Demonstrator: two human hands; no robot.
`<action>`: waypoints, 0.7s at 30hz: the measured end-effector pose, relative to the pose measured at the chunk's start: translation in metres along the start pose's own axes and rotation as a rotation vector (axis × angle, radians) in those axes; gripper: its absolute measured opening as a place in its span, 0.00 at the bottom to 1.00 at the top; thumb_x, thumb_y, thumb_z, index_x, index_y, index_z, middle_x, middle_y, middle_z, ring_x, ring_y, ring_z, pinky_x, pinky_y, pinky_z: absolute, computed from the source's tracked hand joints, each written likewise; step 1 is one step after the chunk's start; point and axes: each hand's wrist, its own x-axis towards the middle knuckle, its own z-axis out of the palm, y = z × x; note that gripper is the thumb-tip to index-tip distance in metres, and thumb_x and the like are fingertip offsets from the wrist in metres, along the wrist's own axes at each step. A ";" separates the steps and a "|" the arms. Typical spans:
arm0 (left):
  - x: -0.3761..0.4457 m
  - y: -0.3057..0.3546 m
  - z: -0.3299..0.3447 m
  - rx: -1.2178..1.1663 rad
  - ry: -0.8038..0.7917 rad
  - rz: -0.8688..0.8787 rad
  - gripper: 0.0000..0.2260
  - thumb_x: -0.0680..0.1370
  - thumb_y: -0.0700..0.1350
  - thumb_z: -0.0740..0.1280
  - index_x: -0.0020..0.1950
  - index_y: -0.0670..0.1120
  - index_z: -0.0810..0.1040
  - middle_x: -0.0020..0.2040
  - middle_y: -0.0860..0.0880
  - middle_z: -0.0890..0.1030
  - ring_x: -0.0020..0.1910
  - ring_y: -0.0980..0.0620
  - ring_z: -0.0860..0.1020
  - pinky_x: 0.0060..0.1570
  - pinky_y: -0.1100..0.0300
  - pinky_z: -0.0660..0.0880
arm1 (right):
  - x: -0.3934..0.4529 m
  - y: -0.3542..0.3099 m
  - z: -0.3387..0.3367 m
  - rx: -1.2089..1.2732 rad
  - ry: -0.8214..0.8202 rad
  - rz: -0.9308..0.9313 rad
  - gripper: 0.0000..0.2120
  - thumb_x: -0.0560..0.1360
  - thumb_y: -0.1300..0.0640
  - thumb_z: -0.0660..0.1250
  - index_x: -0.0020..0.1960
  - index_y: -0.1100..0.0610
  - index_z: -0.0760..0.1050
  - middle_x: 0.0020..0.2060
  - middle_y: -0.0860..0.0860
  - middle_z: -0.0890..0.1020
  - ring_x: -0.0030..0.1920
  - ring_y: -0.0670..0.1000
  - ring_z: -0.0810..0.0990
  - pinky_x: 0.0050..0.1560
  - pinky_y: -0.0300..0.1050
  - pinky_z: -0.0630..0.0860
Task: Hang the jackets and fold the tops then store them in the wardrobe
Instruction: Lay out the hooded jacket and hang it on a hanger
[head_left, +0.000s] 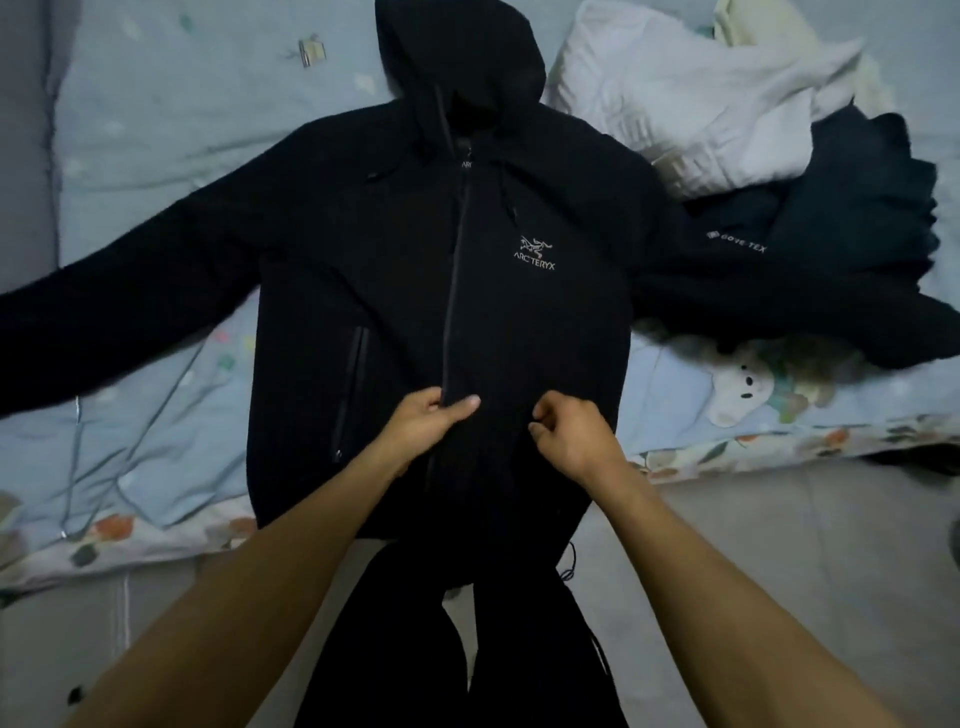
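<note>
Nearest the camera, two bare forearms reach out over the near edge of a bed (156, 156) covered in a pale blue patterned sheet. The left hand (423, 423) pinches the front of a black hooded jacket (519, 322) right at the zip line, thumb stretched across the cloth and fingers curled under it. The right hand (569, 431), just beside it, has its fingers bunched on the fabric of the right panel, apparently pinching it too. The jacket lies face up across the middle of the bed, hem hanging over the near edge, both sleeves spread out left and right, hood toward the far side. The zip (454, 291) looks closed from collar down to the hands; below them I cannot tell. On the far right a dark garment (852, 208) sits crumpled, touching the jacket's right sleeve, and beyond it lies a heap of white clothing (691, 104), with something cream-coloured behind. I count one jacket laid out, one dark piece and at least one white piece waiting. No hanger or wardrobe shows, so I judge the task is early: this jacket is being readied, nothing is hung, folded or stored.
</note>
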 end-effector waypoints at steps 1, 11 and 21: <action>-0.003 -0.012 0.003 0.084 -0.088 -0.052 0.12 0.76 0.49 0.73 0.58 0.46 0.81 0.51 0.50 0.85 0.48 0.55 0.83 0.47 0.62 0.81 | -0.005 0.001 0.004 0.008 -0.014 0.031 0.05 0.76 0.54 0.67 0.51 0.54 0.76 0.45 0.52 0.82 0.45 0.55 0.81 0.48 0.49 0.79; -0.056 -0.082 -0.032 0.042 0.189 0.030 0.04 0.78 0.40 0.69 0.46 0.48 0.79 0.45 0.45 0.84 0.40 0.51 0.81 0.42 0.59 0.76 | -0.051 -0.040 0.021 0.044 -0.031 -0.022 0.04 0.76 0.56 0.68 0.50 0.54 0.76 0.43 0.52 0.82 0.45 0.55 0.81 0.51 0.53 0.80; -0.088 -0.112 -0.197 0.076 0.738 0.138 0.08 0.76 0.36 0.64 0.48 0.44 0.81 0.47 0.46 0.83 0.48 0.47 0.80 0.45 0.62 0.72 | -0.062 -0.188 0.073 -0.017 -0.166 -0.314 0.04 0.78 0.56 0.68 0.52 0.53 0.77 0.44 0.47 0.81 0.44 0.48 0.81 0.48 0.50 0.81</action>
